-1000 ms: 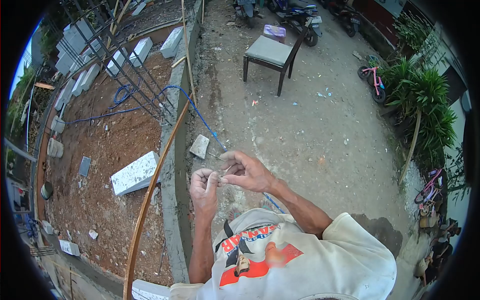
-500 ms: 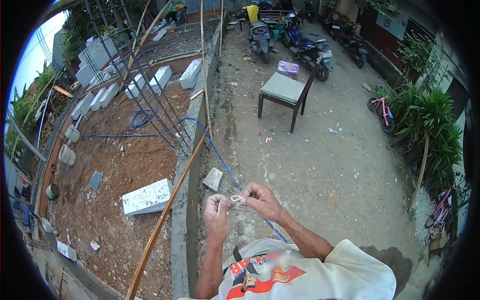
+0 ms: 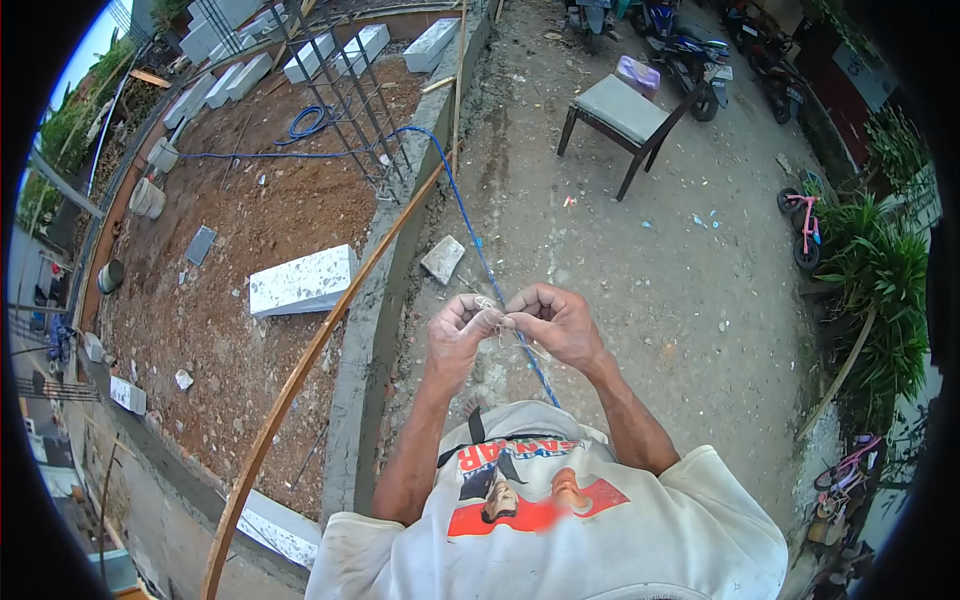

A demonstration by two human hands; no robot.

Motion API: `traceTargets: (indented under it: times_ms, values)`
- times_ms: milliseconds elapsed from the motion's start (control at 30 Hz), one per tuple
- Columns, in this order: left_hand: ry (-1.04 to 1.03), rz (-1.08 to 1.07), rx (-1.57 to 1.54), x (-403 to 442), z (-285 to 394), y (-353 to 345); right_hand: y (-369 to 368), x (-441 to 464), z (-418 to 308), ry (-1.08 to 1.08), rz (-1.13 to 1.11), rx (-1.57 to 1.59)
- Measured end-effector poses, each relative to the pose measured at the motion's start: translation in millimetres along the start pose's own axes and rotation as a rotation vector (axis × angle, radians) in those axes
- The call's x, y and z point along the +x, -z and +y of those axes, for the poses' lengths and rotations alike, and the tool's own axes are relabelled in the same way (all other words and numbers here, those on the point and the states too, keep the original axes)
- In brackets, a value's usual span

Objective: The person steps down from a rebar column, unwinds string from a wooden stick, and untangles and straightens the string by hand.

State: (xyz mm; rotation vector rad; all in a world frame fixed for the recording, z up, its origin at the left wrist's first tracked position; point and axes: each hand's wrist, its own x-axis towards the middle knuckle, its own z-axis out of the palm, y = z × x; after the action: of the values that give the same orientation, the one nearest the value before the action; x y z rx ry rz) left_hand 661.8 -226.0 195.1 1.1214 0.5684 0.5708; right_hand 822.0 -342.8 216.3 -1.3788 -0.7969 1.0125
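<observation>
A thin white string [image 3: 484, 302] is bunched between my two hands in front of my chest. My left hand [image 3: 460, 335] pinches it between thumb and forefinger, the fingers curled in. Close beside it, my right hand [image 3: 560, 325] is also closed on the string, its thumb and fingertips almost touching the left thumb. Loose ends dangle just below the fingertips. The exact shape of the tangle or loop is hidden by the fingers.
A blue hose [image 3: 465, 210] runs along the ground beneath my hands. To the left are a low concrete wall [image 3: 365, 400], a long wooden strip [image 3: 300, 360], a white block [image 3: 303, 282] and a concrete chunk [image 3: 443, 260]. Ahead stands a chair [image 3: 620, 110], with motorcycles [image 3: 690, 60] behind.
My view has tilted down, so the surroundings sit higher. The white loop that stood open between my hands is now gathered in my fingertips, and the hands are closer together.
</observation>
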Motion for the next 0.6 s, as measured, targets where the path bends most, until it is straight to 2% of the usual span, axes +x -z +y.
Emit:
traceTargets:
  times_ms: [133,200,367,433,467,533,600]
  values:
    - [0.028,0.024,-0.049,-0.9,-0.7,-0.4,1.0,-0.9,-4.6,0.06,-0.015,-0.244]
    - [-0.024,-0.017,-0.004,-1.2,0.6,-1.0,2.1,-1.1,-6.7,0.131,-0.038,-0.382]
    - [0.021,-0.025,-0.029,-7.7,2.1,-1.3,-0.4,-0.9,-2.9,0.078,0.006,-0.299]
    - [-0.001,-0.033,0.011,-8.7,-0.3,-1.6,-4.9,-2.2,-1.6,0.075,0.047,-0.074]
    - [-0.004,-0.034,0.011,-9.0,0.0,-3.0,-4.5,-2.1,1.7,0.066,0.049,-0.072]
    - [-0.002,-0.059,0.033,-7.7,-2.3,-0.3,-4.2,-0.2,7.9,0.153,0.081,0.105]
    - [0.0,-0.085,0.058,-9.9,-2.6,2.8,-5.7,0.5,8.0,0.15,0.11,0.118]
